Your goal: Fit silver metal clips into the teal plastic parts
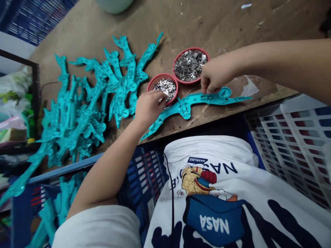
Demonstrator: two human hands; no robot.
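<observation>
A long, winged turquoise plastic part (184, 107) lies along the table's near edge, its ribbed side up. My right hand (217, 74) is closed in a pinch, fingertips down at the part's upper edge beside its round end; whatever is between them is hidden. Over the near rim of the smaller red basket (177, 90) my left hand (149, 106) is closed, fingers bent at the shiny metal clips (167, 88) inside. I cannot see what those fingers hold. The larger red basket (173, 71), full of small metal pieces (190, 64), stands just left of my right hand.
Many similar turquoise parts (77, 120) are heaped on the wooden table (222, 20) at the left, some overhanging its edge. A white crate (289, 137) stands below at right, a blue crate (144, 172) below the middle. A pale green container (113, 5) is at the back.
</observation>
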